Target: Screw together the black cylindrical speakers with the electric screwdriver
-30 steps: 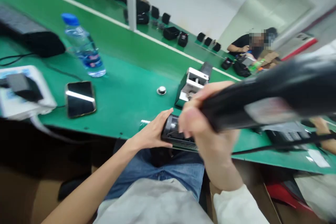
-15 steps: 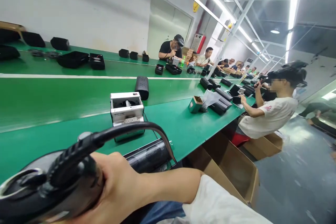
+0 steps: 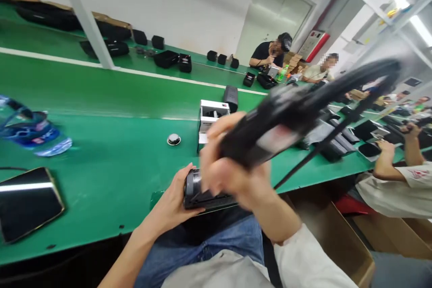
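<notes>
My right hand (image 3: 232, 162) is wrapped round a black corded power tool (image 3: 270, 126), blurred by motion, whose thick cable arcs off to the right. Below it, my left hand (image 3: 175, 193) grips the left end of a black cylindrical housing (image 3: 194, 186) at the table's front edge. The right hand partly hides this housing. Just behind the hands stands a white and black device (image 3: 211, 110), also partly covered. A small round silver part (image 3: 173, 139) lies on the green table left of that device.
A dark tablet-like slab (image 3: 30, 202) and a blue cap (image 3: 40, 135) lie at the left. A post (image 3: 84, 18) rises behind them. Black housings (image 3: 332, 144) lie to the right, near a co-worker's arms (image 3: 384, 157). An open cardboard box (image 3: 324, 229) stands below the table edge.
The view has swung left and down. My right hand with the tool has moved from the lower left to above the black housing. My left hand now shows, holding that housing.
</notes>
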Demonstrator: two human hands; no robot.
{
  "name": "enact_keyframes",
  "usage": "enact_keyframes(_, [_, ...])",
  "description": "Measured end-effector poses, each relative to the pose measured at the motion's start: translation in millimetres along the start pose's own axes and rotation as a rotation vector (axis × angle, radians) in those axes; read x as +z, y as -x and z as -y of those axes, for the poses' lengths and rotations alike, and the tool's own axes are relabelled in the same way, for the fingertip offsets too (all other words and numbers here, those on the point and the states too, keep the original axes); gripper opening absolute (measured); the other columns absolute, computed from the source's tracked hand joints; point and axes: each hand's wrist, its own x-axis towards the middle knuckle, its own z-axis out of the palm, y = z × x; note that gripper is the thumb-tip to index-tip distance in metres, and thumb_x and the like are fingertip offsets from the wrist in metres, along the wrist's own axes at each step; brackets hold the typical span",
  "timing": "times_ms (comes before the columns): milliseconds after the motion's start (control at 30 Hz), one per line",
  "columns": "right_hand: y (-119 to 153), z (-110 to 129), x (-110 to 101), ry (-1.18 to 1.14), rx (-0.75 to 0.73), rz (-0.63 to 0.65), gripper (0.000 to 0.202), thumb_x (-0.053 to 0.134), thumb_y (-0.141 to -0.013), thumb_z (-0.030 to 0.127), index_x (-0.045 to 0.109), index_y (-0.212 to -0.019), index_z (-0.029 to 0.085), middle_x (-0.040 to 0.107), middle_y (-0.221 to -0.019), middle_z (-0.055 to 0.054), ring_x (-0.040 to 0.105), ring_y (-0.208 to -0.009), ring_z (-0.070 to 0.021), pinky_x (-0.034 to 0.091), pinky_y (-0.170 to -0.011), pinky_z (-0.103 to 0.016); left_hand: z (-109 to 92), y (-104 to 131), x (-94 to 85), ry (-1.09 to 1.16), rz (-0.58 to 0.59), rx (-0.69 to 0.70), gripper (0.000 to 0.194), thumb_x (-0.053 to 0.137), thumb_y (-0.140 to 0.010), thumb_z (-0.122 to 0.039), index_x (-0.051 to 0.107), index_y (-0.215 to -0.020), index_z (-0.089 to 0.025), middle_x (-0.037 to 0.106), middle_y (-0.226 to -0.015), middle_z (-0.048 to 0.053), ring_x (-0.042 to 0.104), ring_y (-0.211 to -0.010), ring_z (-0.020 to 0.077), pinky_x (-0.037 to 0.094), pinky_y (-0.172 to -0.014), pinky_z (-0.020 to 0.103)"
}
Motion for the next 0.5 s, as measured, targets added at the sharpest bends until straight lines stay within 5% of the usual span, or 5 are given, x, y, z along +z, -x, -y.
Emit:
enact_keyframes(100, [-29,19,-34,0.148,-0.185,-0.231,0.023,0.079,-0.096,0.025,0.063,-0.111,0.031,0.054,-0.063,0.012,0.051,-0.04,-0.0092,0.05,-0.041,-0.025,14,14,-17.3,0.022,0.071,0.013,0.126,0.095,-0.082,-0.031,0.014,-0.178,-0.037,0.047,-0.172,0.017,0.054,-0.157,0.0426,0.05,-0.128,0.067])
enact_keyframes(200, [-59,1,-66,0.408,-0.338,-0.428,0.022,0.08,-0.092,0.029,0.059,-0.097,0.03,0.045,-0.058,0.012,0.049,-0.041,-0.0098,0.048,-0.044,-0.027,14,13,-15.4,0.039,0.089,-0.002,0.135,0.097,-0.079,-0.023,0.006,-0.178,-0.042,0.044,-0.174,0.017,0.049,-0.162,0.0425,0.048,-0.129,0.067])
enact_keyframes(333, [-82,-43,-93,0.574,-0.344,-0.491,0.03,0.078,-0.095,0.045,0.053,-0.095,0.03,0.041,-0.06,0.012,0.048,-0.041,-0.01,0.048,-0.045,-0.03,11,10,-10.9,0.049,0.079,-0.016,0.137,0.097,-0.077,-0.019,0.008,-0.178,-0.042,0.045,-0.173,0.016,0.05,-0.161,0.0422,0.047,-0.131,0.065])
enact_keyframes(500, [-87,-77,-107,0.58,-0.306,-0.472,0.025,0.078,-0.098,0.043,0.057,-0.102,0.029,0.044,-0.063,0.012,0.049,-0.042,-0.0088,0.046,-0.044,-0.028,12,12,-13.5,0.058,0.099,-0.028,0.135,0.097,-0.08,-0.021,0.007,-0.178,-0.042,0.045,-0.173,0.017,0.05,-0.161,0.0424,0.046,-0.131,0.065])
